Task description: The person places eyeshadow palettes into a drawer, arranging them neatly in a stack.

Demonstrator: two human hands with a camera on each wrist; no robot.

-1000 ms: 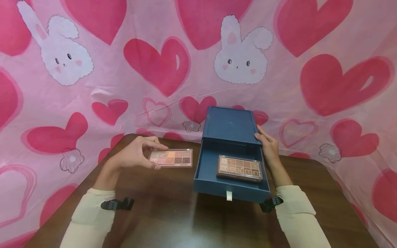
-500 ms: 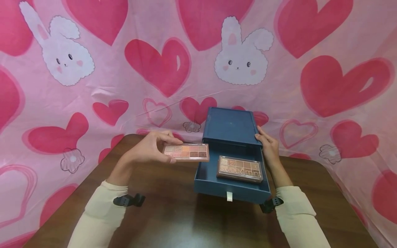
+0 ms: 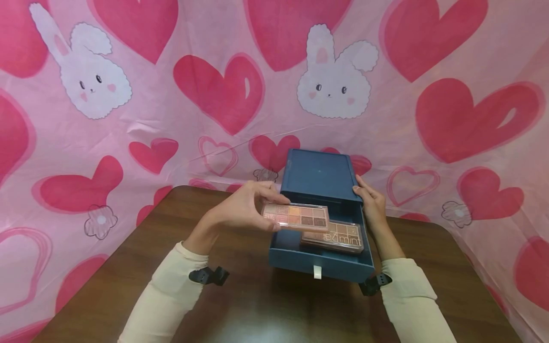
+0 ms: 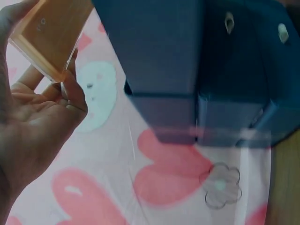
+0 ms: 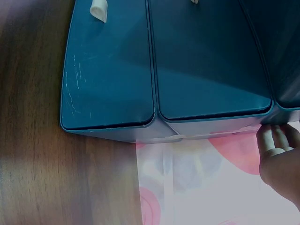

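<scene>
In the head view, my left hand (image 3: 244,207) pinches a clear-lidded eyeshadow palette (image 3: 306,216) of pink, orange and brown pans by its left end. It hangs over the pulled-out top drawer (image 3: 296,259) of a blue drawer cabinet (image 3: 319,174). Inside that drawer lies another eyeshadow palette (image 3: 349,239) in brown tones, lettered in white and partly covered by the held one. The left wrist view shows the held palette's peach underside (image 4: 54,40) between thumb and fingers. My right hand (image 3: 374,205) rests against the cabinet's right side, its extended fingers (image 5: 281,136) touching the upper part.
Two lower drawers (image 5: 108,70) are closed, with pale fabric pull tabs (image 5: 99,9). The cabinet stands on a dark wooden table (image 3: 240,295). Behind it hangs a pink cloth (image 3: 274,105) printed with hearts and rabbits.
My left hand has carried the palette rightward from beside the cabinet to above the open drawer, now overlapping the other palette in view. The right hand and cabinet have stayed put.
</scene>
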